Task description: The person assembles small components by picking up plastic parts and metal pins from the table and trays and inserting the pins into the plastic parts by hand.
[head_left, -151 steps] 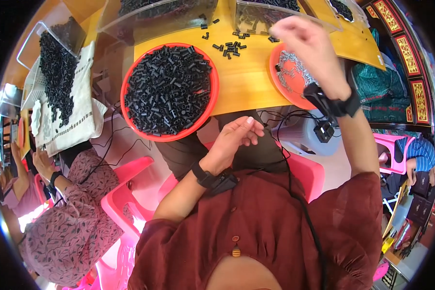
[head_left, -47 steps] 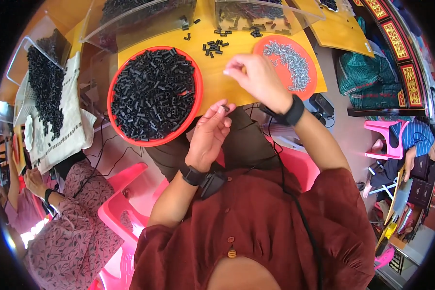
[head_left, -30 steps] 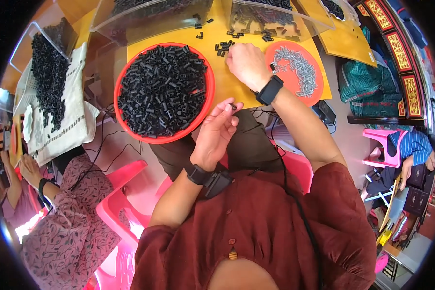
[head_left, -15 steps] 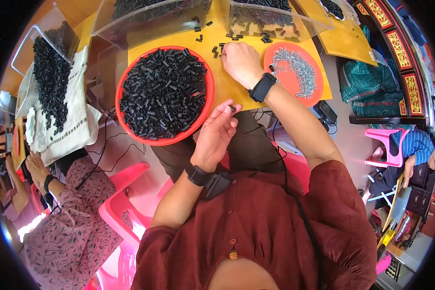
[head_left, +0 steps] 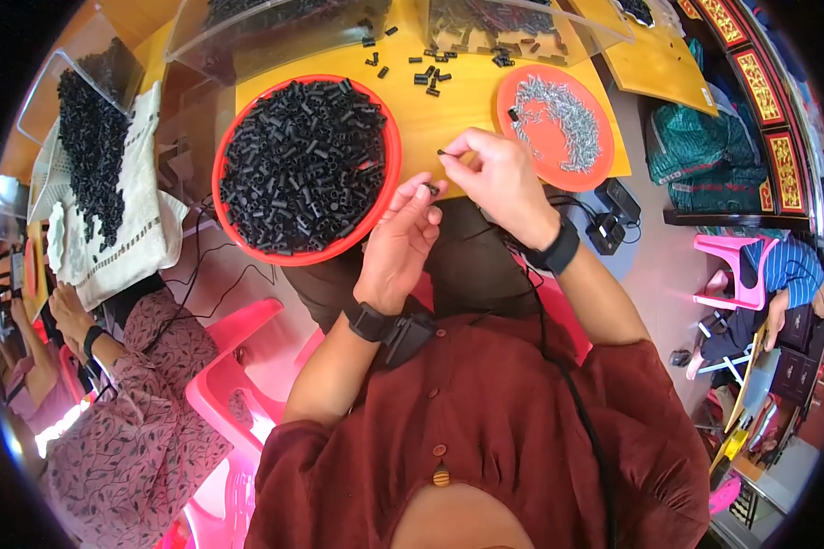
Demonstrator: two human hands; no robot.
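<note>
Between the thumb and finger of my left hand point(head_left: 401, 233) is a small black plastic tube piece point(head_left: 431, 189). My right hand point(head_left: 496, 176) pinches another small dark piece point(head_left: 442, 153), just above and to the right of it; its exact kind is too small to make out. Left of my hands, a round red tray point(head_left: 396, 156) is heaped with short black plastic tubes point(head_left: 302, 165). To the right lies an orange-red plate point(head_left: 531, 146) of small silvery metal pins or screws point(head_left: 572, 123), with one black piece at its left edge.
Loose black pieces point(head_left: 432, 77) lie on the yellow table point(head_left: 421, 119) beyond my hands. Clear bins point(head_left: 284, 50) of black parts stand at the back. At left, a co-worker's hand point(head_left: 69, 316) rests near a white cloth point(head_left: 142, 206). Black adapters point(head_left: 613, 215) sit at right.
My right hand has come back from the loose pieces at the table's far side toward my left hand, with a small dark piece in its fingertips. My left hand has barely moved.
</note>
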